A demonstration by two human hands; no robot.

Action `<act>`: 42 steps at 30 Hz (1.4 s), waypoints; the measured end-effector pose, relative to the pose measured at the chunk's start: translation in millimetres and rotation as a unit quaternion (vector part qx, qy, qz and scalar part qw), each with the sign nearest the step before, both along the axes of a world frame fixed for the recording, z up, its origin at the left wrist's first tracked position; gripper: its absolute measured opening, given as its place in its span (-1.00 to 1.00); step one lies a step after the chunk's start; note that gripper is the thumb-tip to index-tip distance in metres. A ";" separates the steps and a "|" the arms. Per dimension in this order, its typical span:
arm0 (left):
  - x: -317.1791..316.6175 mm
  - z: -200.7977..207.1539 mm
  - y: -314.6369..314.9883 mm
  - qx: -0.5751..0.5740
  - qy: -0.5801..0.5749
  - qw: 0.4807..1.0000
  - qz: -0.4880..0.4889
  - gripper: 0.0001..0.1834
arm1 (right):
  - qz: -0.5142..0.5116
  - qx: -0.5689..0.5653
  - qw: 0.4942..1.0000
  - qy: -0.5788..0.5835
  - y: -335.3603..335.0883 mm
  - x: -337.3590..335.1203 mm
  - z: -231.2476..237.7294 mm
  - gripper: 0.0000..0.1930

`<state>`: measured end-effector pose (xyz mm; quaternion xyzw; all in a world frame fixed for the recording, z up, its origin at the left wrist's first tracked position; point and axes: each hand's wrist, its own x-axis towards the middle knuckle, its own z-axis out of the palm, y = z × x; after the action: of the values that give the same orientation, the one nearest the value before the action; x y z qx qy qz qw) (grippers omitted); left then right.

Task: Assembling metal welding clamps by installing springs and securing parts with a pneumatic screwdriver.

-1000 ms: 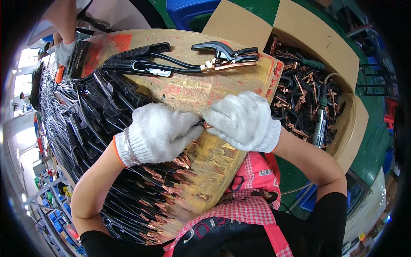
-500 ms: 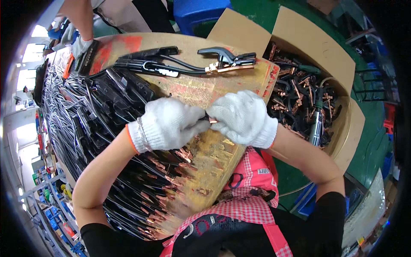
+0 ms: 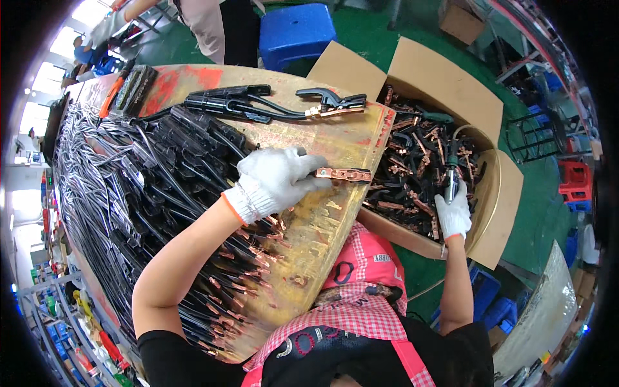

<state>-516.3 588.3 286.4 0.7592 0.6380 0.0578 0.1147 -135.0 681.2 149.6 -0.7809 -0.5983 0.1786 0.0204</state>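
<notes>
Copper clamp piece [image 3: 348,175] poking out right past fingertips of left hand [image 3: 276,182], pinched at near end. Right hand [image 3: 454,214] has fingers wrapped round silver-bodied tool [image 3: 451,182], box [image 3: 401,231] of clamp parts [image 3: 419,151] beneath them. Whole mess of black cables [image 3: 200,290] left of left fingers btw.

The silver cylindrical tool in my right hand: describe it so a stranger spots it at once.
Look right to the big open brown cardboard box. Inside are black and copper-coloured clamps, and the white-gloved right hand grips the silver tool over them. Its smooth, shiny barrel sets it apart from the clamps.
</notes>
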 end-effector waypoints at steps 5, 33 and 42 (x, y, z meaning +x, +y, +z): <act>3.4 2.1 3.5 0.021 -0.032 0.999 0.001 -0.65 | -0.032 0.076 0.965 0.247 13.1 26.3 0.3 -0.33; 5.3 -8.7 9.7 -0.012 0.025 0.999 0.030 -0.75 | 0.145 0.146 0.468 0.860 -10.1 -212.4 144.3 -0.72; 6.9 -1.6 11.7 -0.035 0.036 0.998 0.029 -0.75 | 0.150 0.118 0.538 0.821 -15.5 -209.3 147.2 -0.59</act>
<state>-509.4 600.0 284.9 0.7372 0.6654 0.0116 0.1167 -344.3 665.7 296.8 -0.1812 -0.4432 0.6701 0.5673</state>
